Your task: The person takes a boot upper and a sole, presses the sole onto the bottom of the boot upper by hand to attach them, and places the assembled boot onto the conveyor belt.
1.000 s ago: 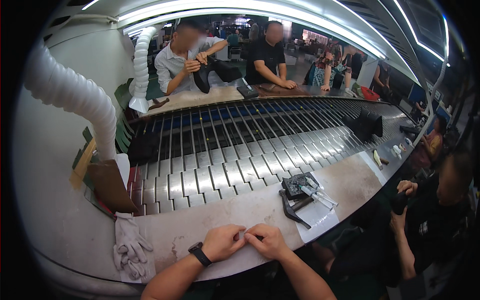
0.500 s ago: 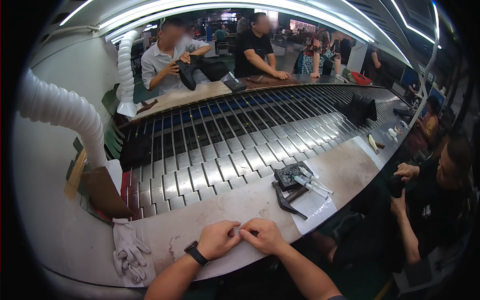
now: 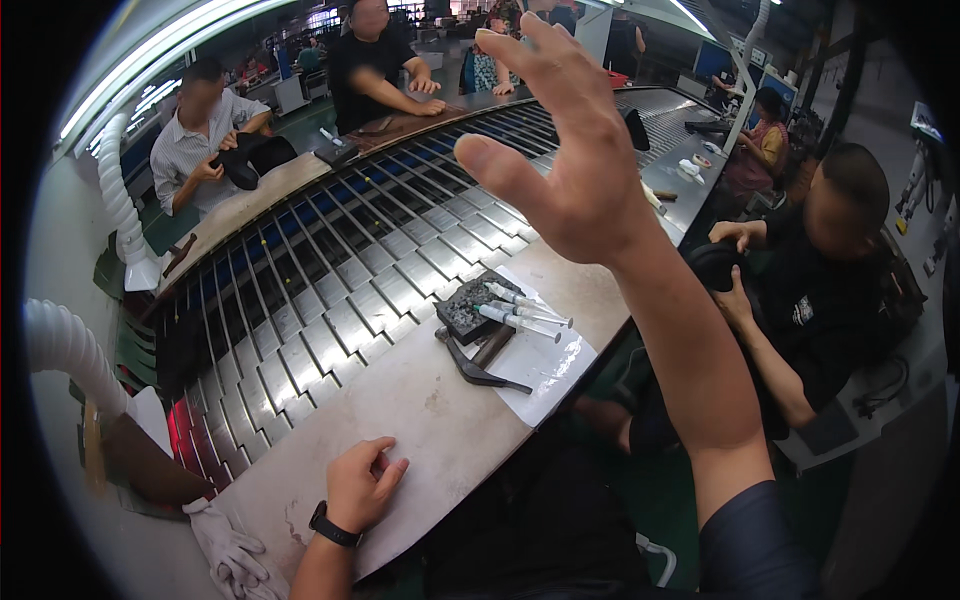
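Observation:
My right hand [image 3: 570, 150] is raised high in front of me, its fingers and thumb spread apart with nothing in them. It hides part of the slatted conveyor [image 3: 300, 320] and the bench beyond. My left hand [image 3: 362, 487], with a dark watch on its wrist, rests on the near bench [image 3: 430, 450]. Its fingers are slightly bent, the thumb stands apart from them, and no object shows in it. To the right of that hand lie a hammer [image 3: 480, 370], a rough black block [image 3: 470, 308] and several syringes [image 3: 525, 315], partly over a white sheet [image 3: 550, 375].
Pale gloves [image 3: 225, 545] lie at the lower left corner of the bench. White flexible ducts [image 3: 120, 190] stand at the left. A co-worker [image 3: 830, 270] sits close on my right, holding a dark item. Other people work across the conveyor; one holds a black boot [image 3: 240, 165].
My hands were together on the bench. The right has risen up and opened wide; the left has stayed low on the bench. My view has swung to the right.

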Tool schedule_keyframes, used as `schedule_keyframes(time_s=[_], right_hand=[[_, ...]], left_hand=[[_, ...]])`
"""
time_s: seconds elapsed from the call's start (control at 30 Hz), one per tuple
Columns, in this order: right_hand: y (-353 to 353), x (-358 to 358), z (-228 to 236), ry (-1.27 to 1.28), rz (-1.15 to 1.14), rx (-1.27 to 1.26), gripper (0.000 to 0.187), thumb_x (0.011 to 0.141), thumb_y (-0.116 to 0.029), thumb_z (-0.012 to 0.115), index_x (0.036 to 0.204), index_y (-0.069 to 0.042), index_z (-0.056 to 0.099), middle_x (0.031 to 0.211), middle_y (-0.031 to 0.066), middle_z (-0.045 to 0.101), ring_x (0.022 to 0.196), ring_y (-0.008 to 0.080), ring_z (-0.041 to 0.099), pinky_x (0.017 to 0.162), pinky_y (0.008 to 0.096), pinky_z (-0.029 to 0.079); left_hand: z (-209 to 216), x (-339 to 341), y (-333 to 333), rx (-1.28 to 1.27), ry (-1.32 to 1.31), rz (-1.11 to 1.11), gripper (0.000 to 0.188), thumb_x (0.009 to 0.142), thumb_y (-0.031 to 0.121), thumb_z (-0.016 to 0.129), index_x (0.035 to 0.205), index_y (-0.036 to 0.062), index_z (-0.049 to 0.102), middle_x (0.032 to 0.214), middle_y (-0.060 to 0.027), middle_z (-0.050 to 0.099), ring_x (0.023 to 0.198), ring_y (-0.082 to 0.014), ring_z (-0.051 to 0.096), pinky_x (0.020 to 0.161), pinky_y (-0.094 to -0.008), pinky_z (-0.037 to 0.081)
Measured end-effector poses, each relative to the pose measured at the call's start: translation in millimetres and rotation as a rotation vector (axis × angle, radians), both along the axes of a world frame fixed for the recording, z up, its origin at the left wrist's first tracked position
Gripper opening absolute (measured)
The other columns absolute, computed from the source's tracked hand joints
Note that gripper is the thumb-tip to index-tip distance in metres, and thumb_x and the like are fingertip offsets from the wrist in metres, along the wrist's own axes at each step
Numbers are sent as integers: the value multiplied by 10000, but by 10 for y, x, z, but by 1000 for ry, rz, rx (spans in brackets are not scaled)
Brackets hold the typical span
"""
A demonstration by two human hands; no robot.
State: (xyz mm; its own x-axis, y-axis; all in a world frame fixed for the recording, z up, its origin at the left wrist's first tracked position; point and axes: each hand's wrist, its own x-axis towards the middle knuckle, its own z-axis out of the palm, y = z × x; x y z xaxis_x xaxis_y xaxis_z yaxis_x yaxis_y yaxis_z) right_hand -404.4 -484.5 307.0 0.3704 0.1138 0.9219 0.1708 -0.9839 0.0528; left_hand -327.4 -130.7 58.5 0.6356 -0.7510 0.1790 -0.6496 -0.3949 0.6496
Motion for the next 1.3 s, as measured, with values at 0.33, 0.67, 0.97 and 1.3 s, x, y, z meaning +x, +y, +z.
schedule_keyframes(time_s=[0.33,0.67,0.97,1.3], right_hand=[[768,399,-1319,1292,115,-45,879,923,-537,767,1625,-101,467,1657,317,406,1568,494,358,1243,686,302],[1403,567,-1891,982,283,-89,386,970,-367,729,1171,-40,765,1347,221,700,1217,391,682,1045,511,525],[2016,497,-2713,717,358,681,295,996,-299,703,844,-46,726,812,162,716,727,367,708,649,468,549],[1995,453,-2752,771,468,859,257,986,-269,727,874,-38,736,812,157,717,722,364,701,656,456,542]], left_hand=[[53,-47,86,15,4,0,333,900,258,845,1160,57,789,829,-84,739,697,-240,712,674,-364,574],[-35,14,167,15,0,12,348,921,338,821,1161,87,792,844,-83,739,741,-278,724,681,-405,572],[-145,95,237,-59,-100,-36,255,912,309,795,976,74,720,862,-107,733,769,-338,718,666,-457,559],[-84,64,275,7,-45,-17,257,914,312,805,972,78,718,842,-90,729,748,-325,713,648,-444,558]])
